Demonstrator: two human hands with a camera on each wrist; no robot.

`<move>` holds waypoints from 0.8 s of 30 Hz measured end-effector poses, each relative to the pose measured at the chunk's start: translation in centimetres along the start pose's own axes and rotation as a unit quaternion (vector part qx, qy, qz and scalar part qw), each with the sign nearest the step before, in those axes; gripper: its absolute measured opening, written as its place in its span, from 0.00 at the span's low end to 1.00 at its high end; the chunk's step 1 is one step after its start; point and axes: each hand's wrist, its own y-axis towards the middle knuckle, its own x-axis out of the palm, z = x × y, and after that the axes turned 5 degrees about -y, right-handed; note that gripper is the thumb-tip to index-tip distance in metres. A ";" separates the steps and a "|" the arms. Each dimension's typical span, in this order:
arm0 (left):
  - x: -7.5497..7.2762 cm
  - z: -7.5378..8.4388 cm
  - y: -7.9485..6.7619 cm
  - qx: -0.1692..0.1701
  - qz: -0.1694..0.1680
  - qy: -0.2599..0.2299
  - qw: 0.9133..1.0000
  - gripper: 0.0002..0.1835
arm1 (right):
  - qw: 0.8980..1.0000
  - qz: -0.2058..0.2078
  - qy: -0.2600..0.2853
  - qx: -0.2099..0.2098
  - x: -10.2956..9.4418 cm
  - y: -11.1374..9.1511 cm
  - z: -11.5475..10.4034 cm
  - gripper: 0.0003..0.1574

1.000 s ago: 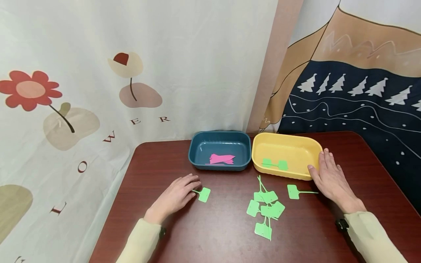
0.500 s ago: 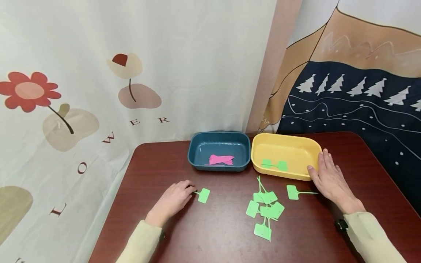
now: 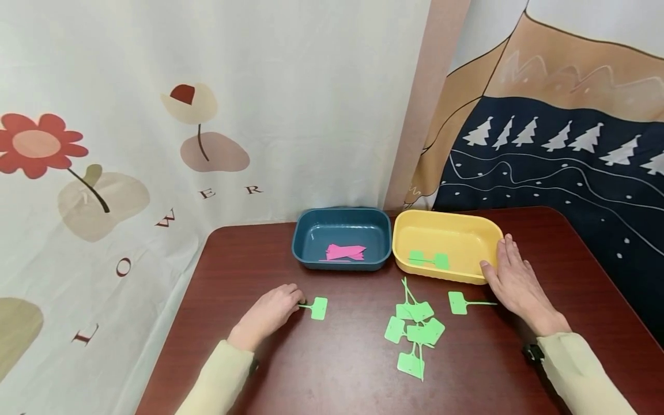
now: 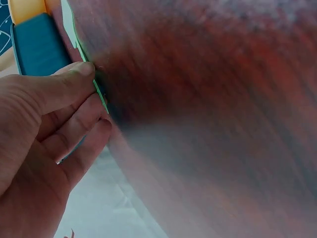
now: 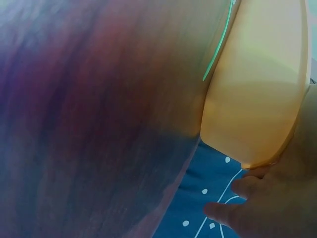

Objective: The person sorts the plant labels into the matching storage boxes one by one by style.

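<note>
The left hand (image 3: 268, 316) pinches the thin stem of a green tag (image 3: 319, 308); the thumb and the fingers are together on this stem, as the left wrist view also shows. The flat square head of the tag stays outside the grip and points to the right, over the brown table (image 3: 353, 374), in front of the blue tray (image 3: 342, 233). Whether the tag touches the table, I cannot tell.

The right hand (image 3: 521, 288) does not grip. Its fingers are nearly straight and rest along the right side of the yellow tray (image 3: 469, 239), and the thumb, which is apart from them, is at the near right corner of the rim. Just beside this hand, a single green tag (image 3: 457, 303) lies with its stem toward the wrist.

Between the two hands there is a loose pile of green tags (image 3: 425, 331), partly overlapping. Inside the yellow tray lie more green tags (image 3: 441, 261), near its front wall, and inside the blue tray lie some pink pieces (image 3: 344, 252).
</note>
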 end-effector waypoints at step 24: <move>0.0 0.7 -0.3 0.046 -0.003 0.106 0.993 0.13 | 1.000 -0.007 0.004 0.005 0.0 -0.1 0.1 0.52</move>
